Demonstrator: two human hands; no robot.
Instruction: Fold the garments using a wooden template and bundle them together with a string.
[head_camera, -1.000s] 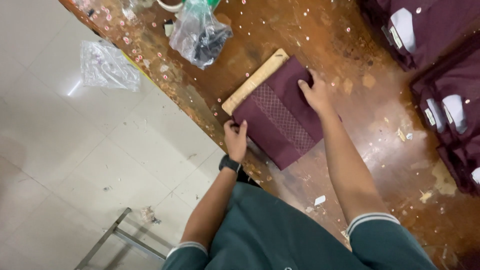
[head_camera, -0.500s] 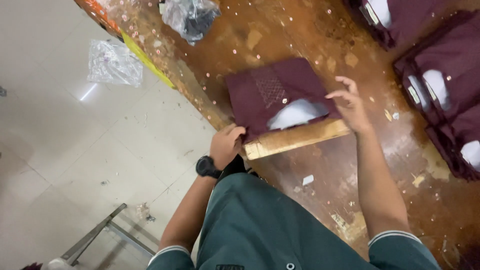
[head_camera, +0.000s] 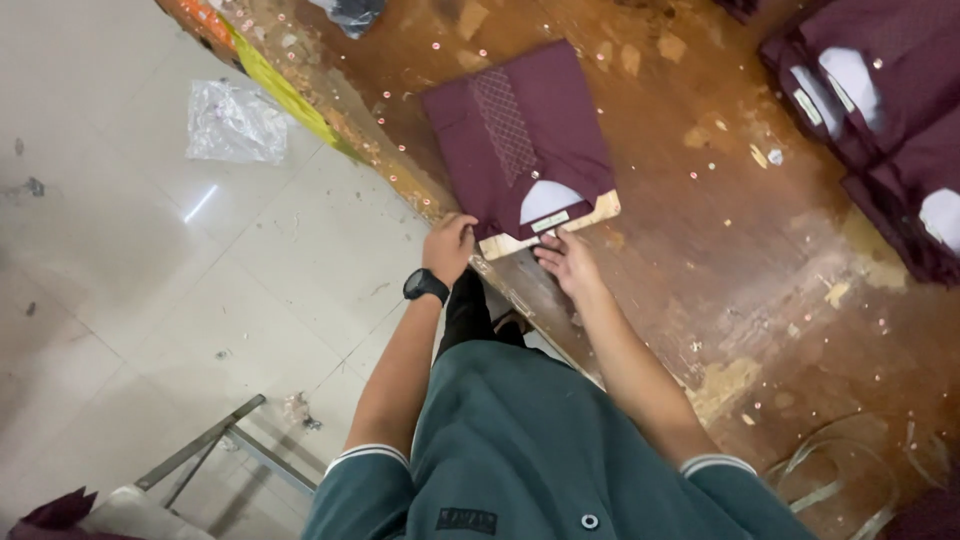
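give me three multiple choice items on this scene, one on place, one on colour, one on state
1. Where does the folded garment lie?
A. on the floor tiles
B. on the worn wooden table
C. on a chair

2. What colour is it?
A. maroon
B. yellow
C. white

3. How is it now?
A. hung up
B. crumpled in a ball
C. folded flat around a board

Answers: B, the scuffed tabletop shows all round it; A, the cloth is dark maroon; C, the left hand and right hand meet its near edge, where the board sticks out.

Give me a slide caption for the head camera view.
Both hands at the near edge of a folded maroon shirt on a board.
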